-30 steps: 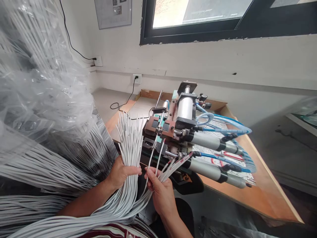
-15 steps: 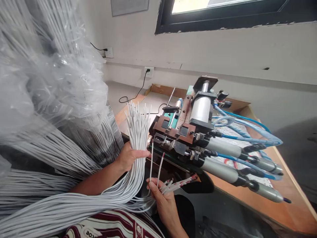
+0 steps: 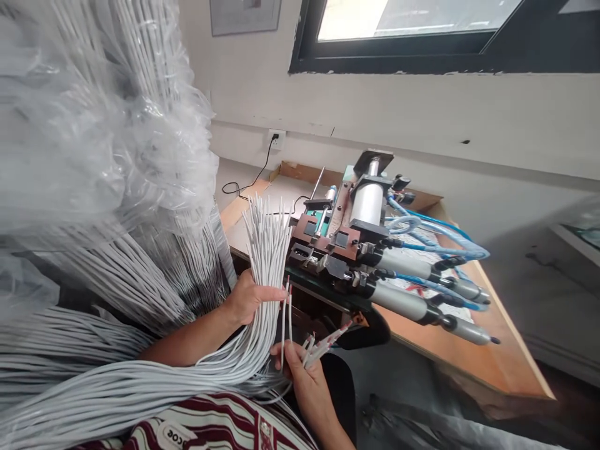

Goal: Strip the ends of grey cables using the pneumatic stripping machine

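My left hand (image 3: 244, 299) is wrapped round a thick bundle of light grey cables (image 3: 268, 250), its thumb across the front and the cut ends fanned upward. Lower and to the right, my right hand (image 3: 300, 369) grips several separate cables (image 3: 323, 347) with reddish tips, which point up and right. Two of its cables (image 3: 290, 315) stand upright beside the bundle, their red tips near my left thumb. Just behind the hands is a pneumatic machine (image 3: 328, 244) with metal cylinders and blue hoses.
Plastic-wrapped cable bundles (image 3: 178, 137) fill the left side. The machine rests on a wooden-edged table (image 3: 492, 356). A black cord runs to a wall socket (image 3: 277, 139). Long cables lie across my lap, over a striped garment (image 3: 210, 425).
The view has shifted, and the machine appears further left. The two upright cables in my right hand have come closer together and nearer the bundle.
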The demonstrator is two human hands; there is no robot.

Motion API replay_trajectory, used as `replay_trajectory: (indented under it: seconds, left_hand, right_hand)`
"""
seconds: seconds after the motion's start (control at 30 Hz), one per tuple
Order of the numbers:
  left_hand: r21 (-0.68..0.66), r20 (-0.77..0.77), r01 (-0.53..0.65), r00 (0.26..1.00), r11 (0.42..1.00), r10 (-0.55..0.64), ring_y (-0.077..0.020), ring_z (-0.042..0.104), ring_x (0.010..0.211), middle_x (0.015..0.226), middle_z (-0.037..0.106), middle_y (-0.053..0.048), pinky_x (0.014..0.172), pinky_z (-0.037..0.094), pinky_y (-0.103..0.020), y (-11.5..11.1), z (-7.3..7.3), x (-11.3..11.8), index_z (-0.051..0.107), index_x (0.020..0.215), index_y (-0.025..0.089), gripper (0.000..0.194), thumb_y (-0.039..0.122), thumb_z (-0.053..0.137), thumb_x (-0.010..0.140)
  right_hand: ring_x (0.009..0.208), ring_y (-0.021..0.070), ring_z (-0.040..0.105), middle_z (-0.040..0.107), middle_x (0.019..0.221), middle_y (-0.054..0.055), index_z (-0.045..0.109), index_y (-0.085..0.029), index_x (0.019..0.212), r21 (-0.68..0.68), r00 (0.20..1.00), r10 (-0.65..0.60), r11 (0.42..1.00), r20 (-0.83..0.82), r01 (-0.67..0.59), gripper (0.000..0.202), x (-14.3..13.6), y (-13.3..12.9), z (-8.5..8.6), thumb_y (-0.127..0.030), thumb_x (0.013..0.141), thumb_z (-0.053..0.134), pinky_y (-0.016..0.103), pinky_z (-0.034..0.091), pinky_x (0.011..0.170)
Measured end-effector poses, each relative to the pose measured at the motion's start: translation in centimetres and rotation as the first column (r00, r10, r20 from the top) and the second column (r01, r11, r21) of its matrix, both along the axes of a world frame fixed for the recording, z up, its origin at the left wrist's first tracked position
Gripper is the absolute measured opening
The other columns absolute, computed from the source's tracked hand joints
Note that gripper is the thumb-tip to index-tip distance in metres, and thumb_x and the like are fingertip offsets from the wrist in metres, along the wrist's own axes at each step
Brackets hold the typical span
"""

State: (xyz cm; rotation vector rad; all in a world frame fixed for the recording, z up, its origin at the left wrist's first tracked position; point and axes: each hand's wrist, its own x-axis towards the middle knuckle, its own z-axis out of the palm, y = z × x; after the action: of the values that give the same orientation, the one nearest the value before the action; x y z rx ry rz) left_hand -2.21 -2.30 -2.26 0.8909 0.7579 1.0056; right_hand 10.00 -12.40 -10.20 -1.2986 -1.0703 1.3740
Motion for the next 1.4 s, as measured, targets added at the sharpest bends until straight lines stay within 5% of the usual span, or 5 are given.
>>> replay_trajectory:
  seconds: [0.4,1.17,1.4]
  left_hand:
    - [-0.05,-0.022,-0.073,0.997,0.996,0.072,-0.0129,0.054,0.048,0.051,0.058,0.001,0.055,0.047,-0.028,-1.1,1.0,0.7,0.062,0.058,0.013,0.015,0.01,0.071,0.046]
    - [-0.175,-0.086,-0.066,0.995,0.982,0.051,-0.0158,0.06,0.05,0.054,0.064,-0.002,0.051,0.046,-0.025,0.9,-0.7,1.1,0.066,0.062,0.009,0.017,0.01,0.071,0.045]
    - [-0.151,-0.085,-0.062,0.995,0.987,0.049,-0.0147,0.06,0.051,0.055,0.065,-0.002,0.053,0.047,-0.024,0.9,-0.5,1.0,0.065,0.061,0.009,0.016,0.009,0.072,0.047]
  right_hand:
    - [0.053,0.0126,0.04,0.047,0.053,0.001,0.059,-0.016,0.055,0.043,0.999,0.04,0.998,-0.033,-0.038,0.049,-0.5,0.3,0.7,-0.057,0.078,0.047,0.024,0.03,0.052]
    - [0.05,0.012,0.034,0.04,0.05,-0.001,0.047,-0.018,0.05,0.092,0.993,0.108,0.99,-0.046,-0.104,0.048,-0.2,2.5,0.6,-0.056,0.079,0.044,0.025,0.031,0.053]
    - [0.052,0.0115,0.034,0.044,0.056,-0.001,0.057,-0.016,0.067,0.018,0.986,-0.128,0.991,-0.108,0.131,0.038,0.1,2.2,-0.1,-0.053,0.078,0.051,0.024,0.029,0.05]
